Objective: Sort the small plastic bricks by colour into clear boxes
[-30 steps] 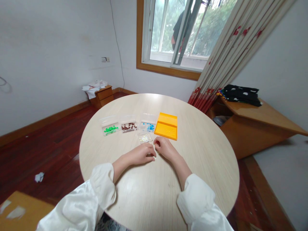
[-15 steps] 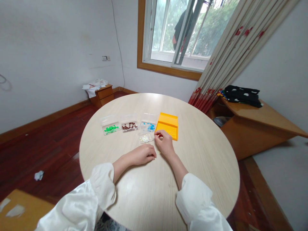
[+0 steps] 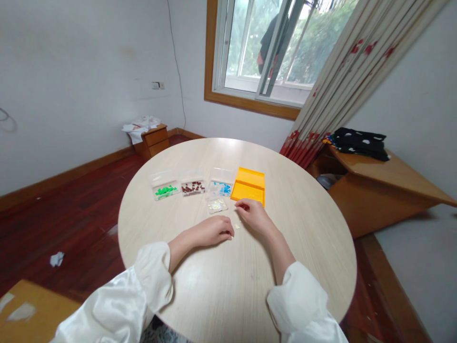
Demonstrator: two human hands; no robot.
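Observation:
My left hand (image 3: 216, 230) rests on the round table (image 3: 228, 295), its thumb and fingers pinched on a small pale piece (image 3: 232, 237). Just beyond lies another small pale yellow piece (image 3: 237, 227), loose on the wood. My right hand (image 3: 253, 213) hovers at the near edge of the yellow case (image 3: 248, 191), fingertips drawn together; whatever they hold is too small to make out. Left of those fingertips sits a clear box (image 3: 217, 206) with pale pieces in it.
Behind stand open clear boxes with green pieces (image 3: 166, 191), brown pieces (image 3: 193, 187) and blue pieces (image 3: 224, 188). A wooden cabinet (image 3: 385, 190) with dark cloth leans at the right. Beyond the window (image 3: 264, 52) a person is partly visible.
My right hand has drawn back right and towards me, away from the clear box of pale pieces. The loose pale piece shows more plainly. My left hand has shifted slightly right.

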